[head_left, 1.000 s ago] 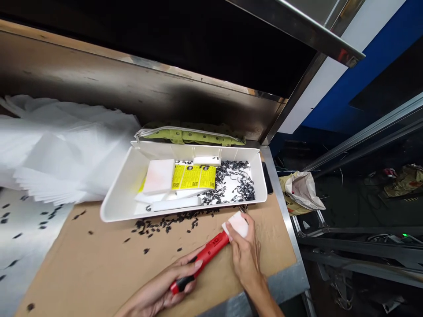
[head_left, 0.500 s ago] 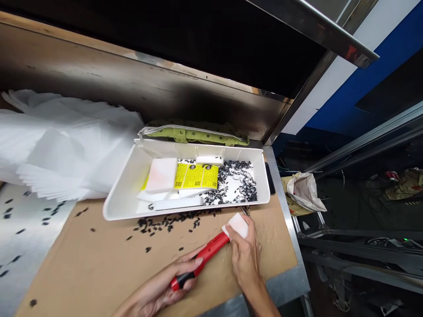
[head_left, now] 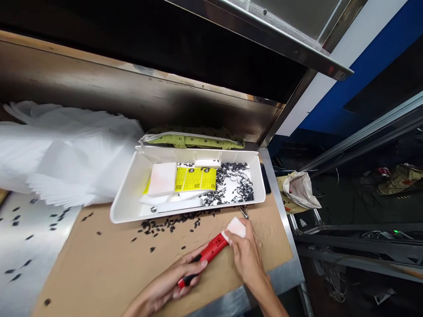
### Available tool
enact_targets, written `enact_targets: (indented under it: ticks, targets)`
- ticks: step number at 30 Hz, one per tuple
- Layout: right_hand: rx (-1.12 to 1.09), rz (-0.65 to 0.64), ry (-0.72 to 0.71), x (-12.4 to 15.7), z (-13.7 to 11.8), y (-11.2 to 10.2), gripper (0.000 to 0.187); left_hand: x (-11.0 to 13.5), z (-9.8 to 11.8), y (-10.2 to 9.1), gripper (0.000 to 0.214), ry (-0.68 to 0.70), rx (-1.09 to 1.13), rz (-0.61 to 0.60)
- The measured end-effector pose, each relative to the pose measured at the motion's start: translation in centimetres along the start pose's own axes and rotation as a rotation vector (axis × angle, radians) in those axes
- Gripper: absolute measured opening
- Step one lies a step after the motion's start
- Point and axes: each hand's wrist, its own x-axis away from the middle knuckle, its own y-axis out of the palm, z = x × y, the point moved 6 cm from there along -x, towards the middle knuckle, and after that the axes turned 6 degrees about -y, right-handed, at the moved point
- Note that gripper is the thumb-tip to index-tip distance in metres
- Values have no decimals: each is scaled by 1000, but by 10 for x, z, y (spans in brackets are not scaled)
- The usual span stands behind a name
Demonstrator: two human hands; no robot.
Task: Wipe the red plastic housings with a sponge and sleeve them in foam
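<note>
My left hand [head_left: 180, 275] grips a red and black hand tool [head_left: 205, 256] that lies slanted on the cardboard sheet [head_left: 109, 268]. The tool's far end touches a small white block [head_left: 236, 227], which my right hand [head_left: 246, 255] pinches against the cardboard. Just beyond them stands a white plastic tray [head_left: 132, 200] holding white blocks, yellow printed labels [head_left: 194, 179] and a heap of small black clips [head_left: 236, 187].
Loose black bits [head_left: 165, 225] are scattered on the cardboard in front of the tray and on the steel surface at the left. A stack of white foam sheets [head_left: 66, 154] lies at the left. A green pouch [head_left: 194, 140] sits behind the tray. The bench edge drops off at the right.
Both hands keep their hold on the tool and the white block. The view has shifted slightly; nothing else has moved.
</note>
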Motion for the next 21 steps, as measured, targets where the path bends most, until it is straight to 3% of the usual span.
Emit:
enact_targets:
  ticks: [4, 10, 13, 17, 21]
  targets:
    - [43, -65, -39, -7, -7, -1, 37, -2, -1, -1, 120, 25, 21, -6]
    - [-61, 53, 55, 4, 3, 0, 41, -8, -3, -6, 100, 33, 156, -54]
    - [-101, 119, 86, 10, 1, 10, 38, -10, -4, -10, 78, -1, 283, -71]
    - [-115, 188, 63, 32, -20, 25, 51, -13, -4, -13, 38, -76, 331, -114]
    - [-62, 177, -62, 39, -32, 34, 53, -18, -7, -15, 45, -137, 408, -162]
